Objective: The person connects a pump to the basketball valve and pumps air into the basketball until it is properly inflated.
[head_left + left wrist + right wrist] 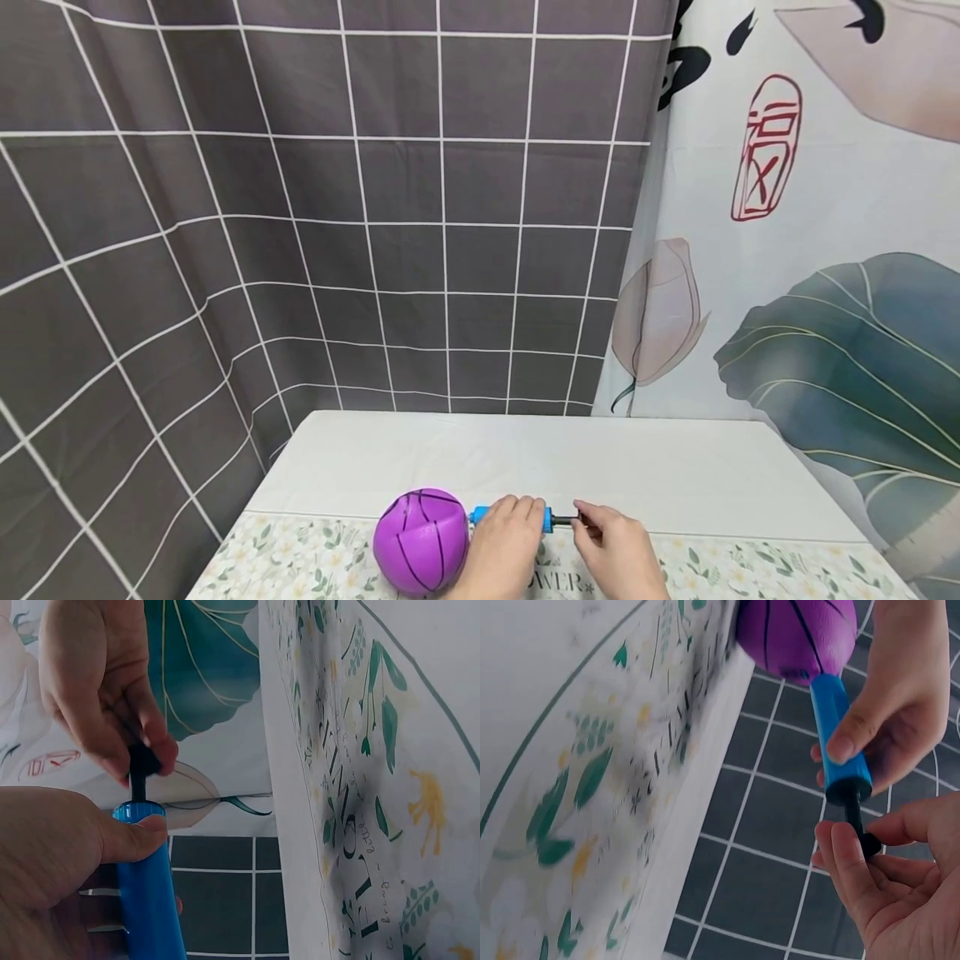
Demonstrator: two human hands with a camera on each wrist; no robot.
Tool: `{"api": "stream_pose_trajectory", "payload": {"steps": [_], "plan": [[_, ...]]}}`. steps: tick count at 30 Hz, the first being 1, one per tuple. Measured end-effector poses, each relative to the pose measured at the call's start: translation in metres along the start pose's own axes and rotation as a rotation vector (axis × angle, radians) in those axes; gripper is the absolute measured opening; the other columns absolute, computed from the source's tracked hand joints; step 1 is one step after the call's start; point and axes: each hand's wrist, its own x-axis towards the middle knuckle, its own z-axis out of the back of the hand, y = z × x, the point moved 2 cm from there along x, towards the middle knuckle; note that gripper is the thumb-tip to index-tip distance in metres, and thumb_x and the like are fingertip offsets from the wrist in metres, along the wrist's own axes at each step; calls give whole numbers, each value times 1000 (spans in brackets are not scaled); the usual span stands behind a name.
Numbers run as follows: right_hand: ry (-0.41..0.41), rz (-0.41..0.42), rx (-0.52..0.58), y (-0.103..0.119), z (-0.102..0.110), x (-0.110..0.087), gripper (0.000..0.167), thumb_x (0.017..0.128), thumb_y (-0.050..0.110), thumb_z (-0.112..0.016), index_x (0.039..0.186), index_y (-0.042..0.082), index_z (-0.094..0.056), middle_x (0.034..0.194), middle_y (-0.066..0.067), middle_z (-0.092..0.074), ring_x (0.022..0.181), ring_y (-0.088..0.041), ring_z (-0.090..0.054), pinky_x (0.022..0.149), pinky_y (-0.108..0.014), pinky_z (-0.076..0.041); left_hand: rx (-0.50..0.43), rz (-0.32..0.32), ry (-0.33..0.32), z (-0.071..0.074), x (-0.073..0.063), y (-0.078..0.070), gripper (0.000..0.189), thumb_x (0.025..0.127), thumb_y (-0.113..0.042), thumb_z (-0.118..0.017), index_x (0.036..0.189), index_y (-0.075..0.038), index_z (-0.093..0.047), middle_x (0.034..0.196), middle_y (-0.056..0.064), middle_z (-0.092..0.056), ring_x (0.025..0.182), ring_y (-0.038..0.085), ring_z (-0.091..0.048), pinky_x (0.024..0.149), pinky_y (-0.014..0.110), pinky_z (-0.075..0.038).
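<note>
A purple ball (422, 542) with black lines sits at the table's front, its upper side dented. Against its right side points a small blue hand pump (829, 712); whether a needle enters the ball is hidden. My left hand (507, 546) grips the pump's blue barrel (150, 900), thumb laid along it in the left wrist view. With its fingertips my right hand (617, 550) pinches the black handle (144, 760) at the end of the plunger rod. A short stretch of black rod (853, 810) shows between barrel and handle.
The table (525, 458) wears a white cover with a floral front band (750, 571). Behind it hangs a dark grey curtain (480, 183) with white grid lines, and at the right a white curtain (697, 200) printed with leaves.
</note>
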Motion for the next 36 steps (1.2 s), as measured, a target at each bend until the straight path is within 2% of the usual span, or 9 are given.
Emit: {"api": "stream_pose_trajectory", "payload": {"steps": [3, 8, 16, 24, 29, 36], "plan": [[39, -3, 36, 0, -2, -1, 24, 88, 8, -74, 109, -3, -75, 86, -3, -75, 66, -7, -66, 58, -19, -55, -13, 12, 3, -1, 0, 0, 42, 80, -15, -84, 119, -9, -69, 107, 0, -69, 98, 13, -63, 96, 28, -55], [85, -81, 106, -9, 2, -1, 24, 87, 6, -74, 109, -3, -75, 87, -4, -75, 67, -7, -65, 59, -19, -55, -69, 35, -18, -1, -1, -1, 36, 85, -19, -80, 118, -11, -69, 107, -2, -70, 99, 12, -64, 95, 29, -55], [43, -137, 65, -34, 23, -2, 26, 86, 4, -70, 110, -3, -76, 87, -3, -76, 67, -6, -65, 60, -19, -55, -46, 41, -40, -1, -3, 1, 40, 84, -24, -81, 120, -12, -69, 108, -2, -70, 101, 12, -64, 97, 30, -54], [73, -237, 49, -55, 40, -3, 28, 89, 6, -68, 114, -6, -73, 91, -8, -76, 71, -12, -68, 61, -25, -58, -35, 51, -47, -2, -4, 5, 41, 85, -28, -79, 121, -11, -68, 110, -2, -70, 102, 12, -64, 98, 30, -54], [65, -232, 47, -54, 41, -3, 29, 89, 7, -69, 115, -6, -72, 90, -8, -76, 71, -11, -68, 61, -23, -58, -27, 50, -43, -1, -4, 5, 40, 86, -28, -78, 121, -11, -68, 110, -1, -70, 102, 13, -64, 98, 30, -54], [27, -144, -2, -32, 29, -1, 27, 89, 7, -69, 113, -5, -74, 82, 0, -74, 68, -8, -65, 59, -22, -55, 3, 36, -48, 0, -2, 5, 39, 84, -21, -80, 120, -10, -69, 109, 0, -70, 101, 14, -64, 98, 31, -54]]}}
